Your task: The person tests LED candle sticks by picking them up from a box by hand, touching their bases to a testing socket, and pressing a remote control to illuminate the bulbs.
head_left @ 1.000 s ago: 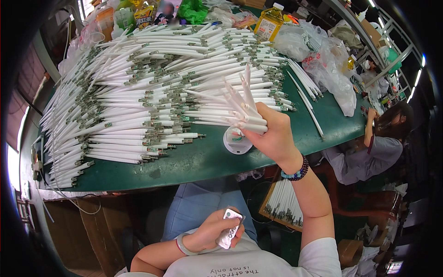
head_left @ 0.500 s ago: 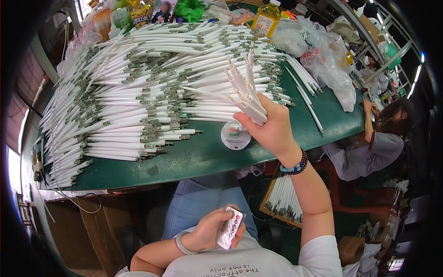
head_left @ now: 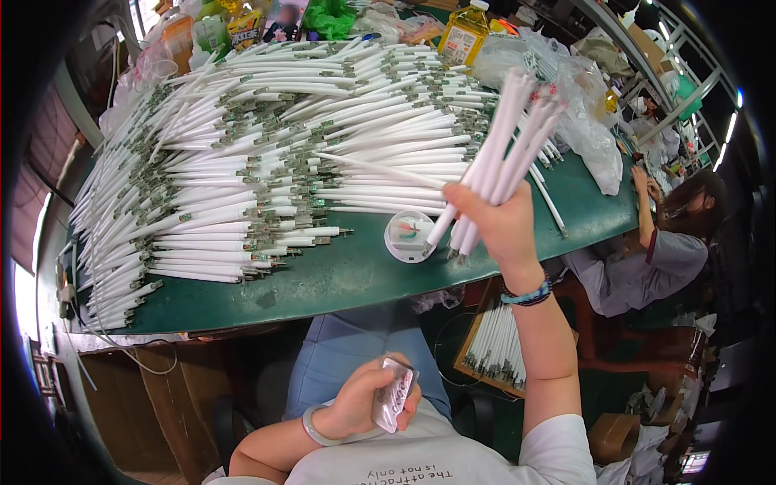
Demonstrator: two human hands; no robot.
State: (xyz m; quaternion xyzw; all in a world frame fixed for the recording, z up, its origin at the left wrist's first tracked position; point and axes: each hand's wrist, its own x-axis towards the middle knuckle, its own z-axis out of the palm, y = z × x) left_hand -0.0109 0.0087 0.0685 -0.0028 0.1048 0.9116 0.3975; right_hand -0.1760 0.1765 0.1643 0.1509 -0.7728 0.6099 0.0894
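Raised above the table's right part, my right hand [head_left: 511,230] is closed round a bundle of white tubes [head_left: 505,145]. The bundle's upper ends lean away to the right, and its lower ends poke out below my fist. Low over my lap, my left hand [head_left: 356,404] grips a small white remote control [head_left: 395,396] with a row of buttons, seemingly in clear wrapping. Just left of the bundle's lower ends, a round white device [head_left: 409,237] with coloured wires inside sits on the green table [head_left: 339,283]. A big heap of similar white tubes [head_left: 210,182] with greenish metallic ends spreads across the table.
A few loose tubes [head_left: 548,198] lie right of the heap. Plastic bags [head_left: 594,153] and a yellow bottle [head_left: 464,36] stand along the back. Below the table edge is a box of tubes [head_left: 495,347]. Another person [head_left: 647,259] sits at the right.
My right hand has moved slightly right and turned, so the bundle now tips up and to the right instead of left. My left hand has shifted a little left with the remote control.
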